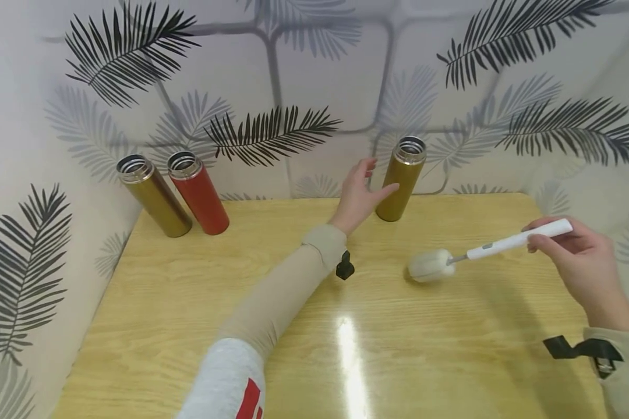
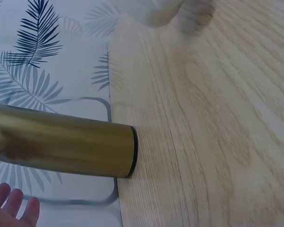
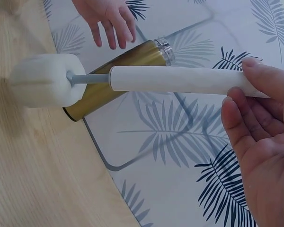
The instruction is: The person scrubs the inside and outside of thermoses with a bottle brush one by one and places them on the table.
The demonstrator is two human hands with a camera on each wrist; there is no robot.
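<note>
In the head view, the left hand (image 1: pixel 357 198) reaches toward the back of the worktop (image 1: pixel 398 355), its grip spread apart beside a gold bottle (image 1: pixel 406 170) that stands upright and uncapped near the patterned wall (image 1: pixel 330 75); the thumb overlaps the bottle, though whether it touches I cannot tell. The right hand (image 1: pixel 589 267) has its grip clamped on the white handle of a brush (image 1: pixel 495 247), whose pale head points left, in front of that bottle. Well to the left stand a second gold bottle (image 1: pixel 156 199) and, just beside it, a red bottle (image 1: pixel 199 196), both uncapped. The left wrist view shows the gold bottle's lower body, with loosely bent fingertips (image 2: pixel 14 203) near it and the brush head at the top edge. In the right wrist view, thumb and fingers pinch the handle's end, and the brush crosses in front of the gold bottle.
</note>
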